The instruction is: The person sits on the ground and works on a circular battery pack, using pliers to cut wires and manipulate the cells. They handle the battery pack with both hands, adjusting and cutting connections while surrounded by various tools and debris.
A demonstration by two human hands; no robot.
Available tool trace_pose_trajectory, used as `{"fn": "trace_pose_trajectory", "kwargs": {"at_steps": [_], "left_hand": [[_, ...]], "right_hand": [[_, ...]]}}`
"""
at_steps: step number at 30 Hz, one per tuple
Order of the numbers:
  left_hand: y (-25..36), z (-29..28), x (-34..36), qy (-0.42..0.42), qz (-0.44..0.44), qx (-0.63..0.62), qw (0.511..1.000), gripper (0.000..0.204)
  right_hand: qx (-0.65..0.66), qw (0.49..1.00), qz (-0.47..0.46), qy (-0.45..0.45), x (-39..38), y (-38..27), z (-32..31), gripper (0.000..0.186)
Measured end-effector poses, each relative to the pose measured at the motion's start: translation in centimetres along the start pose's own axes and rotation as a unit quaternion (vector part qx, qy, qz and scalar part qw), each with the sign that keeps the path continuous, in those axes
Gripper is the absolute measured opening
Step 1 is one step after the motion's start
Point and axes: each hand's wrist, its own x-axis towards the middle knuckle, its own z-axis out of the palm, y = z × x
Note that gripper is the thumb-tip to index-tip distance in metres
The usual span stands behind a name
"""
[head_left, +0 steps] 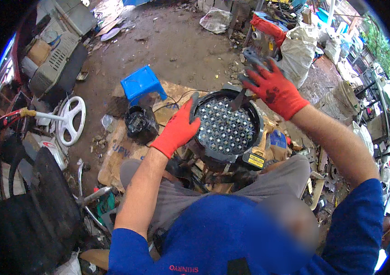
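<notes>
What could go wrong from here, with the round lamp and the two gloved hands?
The dark flat blade is over the clear lenses of the round lamp, so a slip might scratch or crack them. The left hand is at the lamp's rim, so a blade skidding across could hit it. What supports the lamp is mostly hidden; it might tip if the right hand, spread near the upper right rim, pushes down.

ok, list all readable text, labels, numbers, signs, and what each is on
Locations only, wording not copied:
Blue shirt: red lettering, upside down, legible.
Cardboard: large dark letters, only some legible.
Yellow label at the round black fixture's lower right: too small to read.
Right glove: dark mark, unclear whether text.
</notes>
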Motion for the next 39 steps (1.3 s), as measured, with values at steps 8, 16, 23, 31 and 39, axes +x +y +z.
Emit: {"fn": "trace_pose_trajectory", "kwargs": {"at_steps": [8,16,23,31,39], "left_hand": [[0.9,-0.9,2.1,-0.008,0.054,0.185,0.981,0.068],[3.8,-2.2,5.5,-0.156,0.056,0.204,0.965,0.055],[5.2,-0.2,9.3,-0.146,0.142,0.282,0.937,0.046],[4.8,1.0,9.7,-0.169,0.152,0.324,0.918,0.044],[5.6,0.9,11.5,-0.251,0.199,0.399,0.859,0.046]], "right_hand": [[0.385,0.751,0.522,0.123,-3.1,-9.3,4.0,0.057],[0.385,0.743,0.546,0.036,-1.0,-10.6,5.3,0.061],[0.389,0.736,0.553,0.035,-1.2,-10.3,5.5,0.064],[0.397,0.733,0.553,0.014,-1.0,-10.2,5.4,0.063],[0.387,0.742,0.548,0.009,-0.9,-9.8,5.8,0.061]]}}
